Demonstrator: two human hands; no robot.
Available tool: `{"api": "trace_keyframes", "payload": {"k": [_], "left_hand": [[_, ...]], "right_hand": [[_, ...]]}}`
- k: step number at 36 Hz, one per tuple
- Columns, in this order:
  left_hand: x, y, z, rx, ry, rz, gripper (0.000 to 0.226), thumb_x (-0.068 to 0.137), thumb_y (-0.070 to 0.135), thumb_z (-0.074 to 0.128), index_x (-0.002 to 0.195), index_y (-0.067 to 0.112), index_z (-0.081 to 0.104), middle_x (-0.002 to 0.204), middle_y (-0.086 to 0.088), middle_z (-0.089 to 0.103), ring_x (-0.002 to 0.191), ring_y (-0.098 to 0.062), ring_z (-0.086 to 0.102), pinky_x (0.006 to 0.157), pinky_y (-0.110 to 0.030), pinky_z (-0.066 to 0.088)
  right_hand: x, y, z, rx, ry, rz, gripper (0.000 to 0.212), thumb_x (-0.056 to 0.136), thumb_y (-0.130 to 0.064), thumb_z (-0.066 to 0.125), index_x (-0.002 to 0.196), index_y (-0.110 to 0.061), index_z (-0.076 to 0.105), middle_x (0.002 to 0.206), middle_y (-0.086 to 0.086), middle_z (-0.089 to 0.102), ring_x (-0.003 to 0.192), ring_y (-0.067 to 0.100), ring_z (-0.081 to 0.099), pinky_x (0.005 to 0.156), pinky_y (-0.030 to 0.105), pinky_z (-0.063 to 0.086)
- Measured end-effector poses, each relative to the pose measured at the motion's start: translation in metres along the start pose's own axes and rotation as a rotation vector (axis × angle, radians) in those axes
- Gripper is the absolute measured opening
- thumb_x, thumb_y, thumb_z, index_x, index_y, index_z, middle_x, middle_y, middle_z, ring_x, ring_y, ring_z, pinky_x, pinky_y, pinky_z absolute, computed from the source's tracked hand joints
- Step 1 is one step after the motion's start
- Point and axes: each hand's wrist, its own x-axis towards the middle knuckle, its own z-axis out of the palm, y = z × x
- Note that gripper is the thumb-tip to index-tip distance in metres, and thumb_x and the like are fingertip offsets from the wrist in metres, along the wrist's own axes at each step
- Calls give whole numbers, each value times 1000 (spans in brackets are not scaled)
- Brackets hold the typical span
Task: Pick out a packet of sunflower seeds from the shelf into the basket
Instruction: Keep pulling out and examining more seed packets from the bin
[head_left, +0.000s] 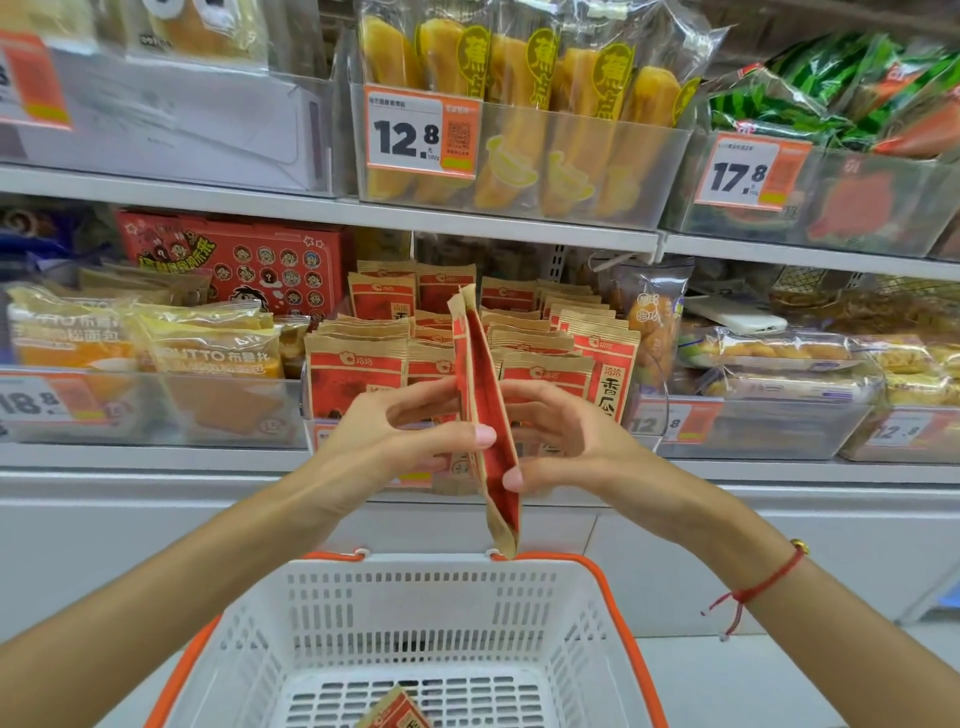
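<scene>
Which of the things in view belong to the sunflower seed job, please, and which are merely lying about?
Belong:
- red-and-brown paper seed packet, pinched edge-on between left hand and right hand
- white plastic basket with orange rim, one like packet already inside
- shelved seed packets

Lying about:
- yellow bread sticks in clear bags
- red cartoon box

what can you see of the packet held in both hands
The packet is a flat pouch of brown kraft-looking paper with red printed faces, seen almost edge-on. It stands upright, its top tilted slightly left, in front of the shelf's matching packets. Its bottom corner hangs just above the far rim of the basket. The left hand and right hand pinch it between thumb and fingers from opposite sides. It looks sealed and undamaged.
</scene>
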Motion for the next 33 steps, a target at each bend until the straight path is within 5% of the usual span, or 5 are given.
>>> {"api": "trace_keyframes", "payload": {"k": [7,11,19,24,33], "left_hand": [[1,-1,-2,27,5,53,52,79,22,74,129,25,60,123,6,68,108,-6,64,73,-9,53],[-2,1,-2,24,117,164,45,63,46,74,106,37,66,98,32,69,93,16,62,64,-2,47],[0,-4,4,-10,193,214,30,72,41,69,100,32,71,95,16,75,94,-2,70,78,-22,58],[4,-7,-4,-57,100,191,18,88,25,63,101,36,69,96,15,75,91,-3,71,68,-12,54],[9,-17,-1,15,-68,84,22,91,23,60,111,29,70,101,9,75,97,-7,70,84,-23,57]], "right_hand": [[1,1,5,-40,104,-40,79,64,-22,85,134,-34,47,122,-8,61,110,5,62,99,37,51],[1,-2,7,-145,322,-116,89,61,-33,89,136,-37,42,120,-13,57,106,-7,57,88,17,52],[-1,-3,26,-415,497,-213,97,59,-44,89,138,-34,34,127,-16,45,114,-4,45,93,21,45],[0,-9,14,-251,519,-189,64,66,-34,85,120,-30,50,101,-15,59,86,-2,57,71,12,48],[0,-9,-3,-10,661,-248,19,77,-15,79,89,-25,70,81,-8,73,76,4,68,72,19,56]]}}
